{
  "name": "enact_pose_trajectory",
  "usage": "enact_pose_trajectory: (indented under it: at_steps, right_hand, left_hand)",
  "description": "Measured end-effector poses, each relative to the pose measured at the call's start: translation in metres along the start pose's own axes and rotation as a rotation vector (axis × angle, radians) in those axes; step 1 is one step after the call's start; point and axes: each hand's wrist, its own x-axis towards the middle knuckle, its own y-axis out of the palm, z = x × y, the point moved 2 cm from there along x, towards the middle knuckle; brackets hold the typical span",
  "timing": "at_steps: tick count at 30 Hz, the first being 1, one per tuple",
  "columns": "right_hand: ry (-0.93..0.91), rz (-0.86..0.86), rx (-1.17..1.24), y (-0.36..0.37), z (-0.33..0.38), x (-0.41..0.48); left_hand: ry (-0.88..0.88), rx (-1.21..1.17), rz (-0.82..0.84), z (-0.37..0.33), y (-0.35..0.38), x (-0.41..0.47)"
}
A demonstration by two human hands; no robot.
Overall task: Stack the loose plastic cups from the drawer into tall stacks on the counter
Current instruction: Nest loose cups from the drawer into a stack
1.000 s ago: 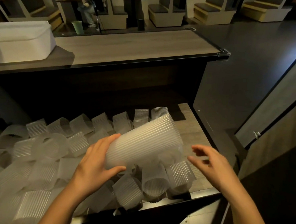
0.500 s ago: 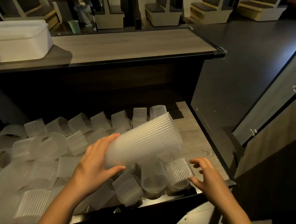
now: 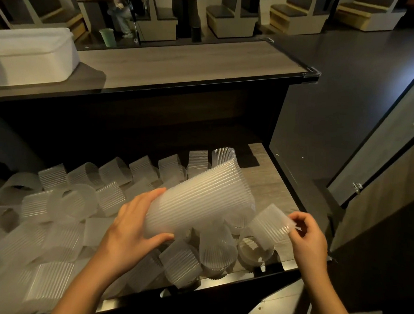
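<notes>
My left hand (image 3: 133, 227) grips the narrow end of a stack of ribbed translucent cups (image 3: 198, 200), held tilted over the open drawer (image 3: 277, 183) with its wide mouth toward the upper right. My right hand (image 3: 307, 238) pinches a single ribbed cup (image 3: 268, 223) by its base, just right of the stack's mouth. Several loose cups (image 3: 82, 197) lie scattered across the drawer below. The wooden counter (image 3: 187, 63) runs behind the drawer.
A white tub (image 3: 30, 56) stands on the counter's left end. A green cup (image 3: 107, 37) sits beyond the counter's far edge. An open cabinet door (image 3: 383, 148) stands to the right over dark floor. Booth seats and a seated person fill the background.
My right hand reached down to the cups at the drawer's front right, took one by its base and lifted it beside the stack's mouth. The left hand and stack barely moved.
</notes>
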Motion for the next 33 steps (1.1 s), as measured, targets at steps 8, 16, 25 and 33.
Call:
enact_pose_trajectory:
  at_steps: [8, 16, 25, 33]
  right_hand:
    - [0.091, -0.009, 0.482, -0.015, 0.05, 0.011]
    - [-0.006, 0.228, 0.188, 0.009, 0.081, 0.017]
    - [-0.328, 0.221, -0.268, 0.028, 0.08, 0.001]
    - [-0.166, 0.149, -0.478, 0.007, 0.022, 0.02]
  left_hand:
    - [0.077, 0.04, 0.032, 0.002, 0.002, 0.0]
    - [0.14, 0.032, 0.066, 0.001, 0.004, 0.002]
    - [0.174, 0.054, 0.066, 0.001, 0.004, 0.002]
    - [0.156, 0.049, 0.016, 0.005, 0.002, 0.004]
